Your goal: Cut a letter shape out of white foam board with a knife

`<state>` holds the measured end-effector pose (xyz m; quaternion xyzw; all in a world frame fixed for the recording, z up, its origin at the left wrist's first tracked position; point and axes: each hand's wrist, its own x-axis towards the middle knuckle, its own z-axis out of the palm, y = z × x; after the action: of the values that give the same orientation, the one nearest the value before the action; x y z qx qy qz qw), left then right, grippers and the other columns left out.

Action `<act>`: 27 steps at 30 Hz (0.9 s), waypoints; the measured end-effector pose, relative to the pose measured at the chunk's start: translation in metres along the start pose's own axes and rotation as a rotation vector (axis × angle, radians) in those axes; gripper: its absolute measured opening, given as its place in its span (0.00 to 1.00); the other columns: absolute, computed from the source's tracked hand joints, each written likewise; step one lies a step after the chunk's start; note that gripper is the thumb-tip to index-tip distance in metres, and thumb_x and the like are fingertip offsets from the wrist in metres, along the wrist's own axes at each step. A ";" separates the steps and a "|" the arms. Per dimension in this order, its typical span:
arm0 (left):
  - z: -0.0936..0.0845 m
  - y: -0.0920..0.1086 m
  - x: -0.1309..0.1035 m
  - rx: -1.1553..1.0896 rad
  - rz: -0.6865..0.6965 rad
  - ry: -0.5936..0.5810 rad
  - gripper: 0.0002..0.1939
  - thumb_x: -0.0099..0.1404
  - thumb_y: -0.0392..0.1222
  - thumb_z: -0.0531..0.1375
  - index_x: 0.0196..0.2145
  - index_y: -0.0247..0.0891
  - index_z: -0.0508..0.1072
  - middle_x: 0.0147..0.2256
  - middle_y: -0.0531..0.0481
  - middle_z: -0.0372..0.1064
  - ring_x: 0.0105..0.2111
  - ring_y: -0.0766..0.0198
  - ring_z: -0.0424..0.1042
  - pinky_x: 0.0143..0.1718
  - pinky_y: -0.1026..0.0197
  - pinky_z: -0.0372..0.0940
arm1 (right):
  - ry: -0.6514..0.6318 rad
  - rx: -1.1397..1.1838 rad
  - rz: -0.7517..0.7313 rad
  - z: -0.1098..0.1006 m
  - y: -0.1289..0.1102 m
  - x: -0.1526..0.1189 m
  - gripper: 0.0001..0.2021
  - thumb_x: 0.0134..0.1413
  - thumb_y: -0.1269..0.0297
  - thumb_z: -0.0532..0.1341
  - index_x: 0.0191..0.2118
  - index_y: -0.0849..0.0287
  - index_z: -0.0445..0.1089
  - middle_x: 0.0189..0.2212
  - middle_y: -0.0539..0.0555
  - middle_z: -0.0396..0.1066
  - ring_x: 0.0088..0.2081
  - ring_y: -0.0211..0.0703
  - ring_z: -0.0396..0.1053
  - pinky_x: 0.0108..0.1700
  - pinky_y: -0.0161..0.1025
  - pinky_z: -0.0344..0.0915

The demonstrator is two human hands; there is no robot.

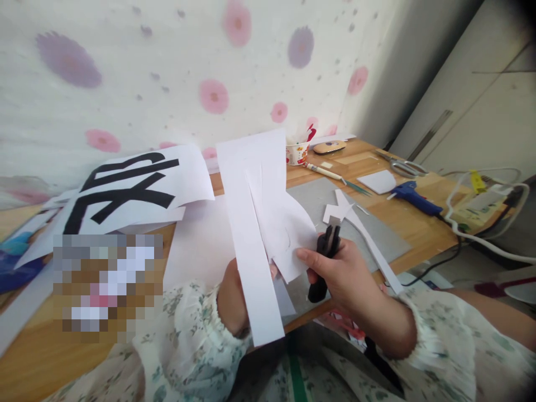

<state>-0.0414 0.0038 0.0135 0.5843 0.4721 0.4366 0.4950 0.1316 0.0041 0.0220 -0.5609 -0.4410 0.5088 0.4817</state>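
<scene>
A cut piece of white paper [255, 223] is held up in front of me, with long slits, a straight strip on its left side and a rounded part on its right. My left hand [233, 298] grips it from behind; most of its fingers are hidden by the paper. A black utility knife [324, 262] lies in my right hand [347, 273], its blade pointing up and away from me. The thumb of that same hand presses on the edge of the rounded part. Below the paper is a grey cutting mat [301, 304] on the wooden table [435, 229].
Printed sheets with black characters [138, 190] lie at left, near a pixelated patch. White paper offcuts [368, 240] rest on the mat. Farther right are a blue glue gun [419, 198], scissors [404, 166], a pen [324, 171], a paper cup [297, 153], a computer mouse [330, 147] and white cables [481, 231].
</scene>
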 end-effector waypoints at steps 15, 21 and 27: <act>-0.002 -0.010 0.002 0.224 0.201 0.146 0.02 0.58 0.38 0.63 0.28 0.38 0.76 0.28 0.53 0.76 0.27 0.60 0.72 0.30 0.61 0.65 | -0.055 0.059 0.007 -0.008 0.005 0.003 0.17 0.43 0.56 0.69 0.18 0.59 0.62 0.11 0.45 0.62 0.15 0.33 0.57 0.17 0.31 0.51; -0.001 -0.002 0.002 0.170 0.192 0.147 0.02 0.55 0.35 0.64 0.27 0.39 0.77 0.28 0.51 0.76 0.27 0.59 0.72 0.31 0.60 0.66 | -0.064 0.078 0.002 -0.010 0.005 0.002 0.17 0.42 0.57 0.70 0.19 0.59 0.63 0.11 0.45 0.62 0.15 0.33 0.57 0.18 0.32 0.51; -0.005 -0.003 0.006 0.102 0.145 0.196 0.04 0.57 0.38 0.63 0.27 0.40 0.78 0.29 0.51 0.76 0.30 0.58 0.72 0.32 0.59 0.67 | -0.084 0.118 0.021 -0.012 0.004 0.001 0.17 0.43 0.57 0.70 0.19 0.59 0.63 0.11 0.44 0.62 0.15 0.32 0.57 0.18 0.31 0.51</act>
<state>-0.0460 0.0109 0.0116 0.5960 0.4965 0.5015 0.3832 0.1437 0.0034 0.0177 -0.5143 -0.4240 0.5621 0.4896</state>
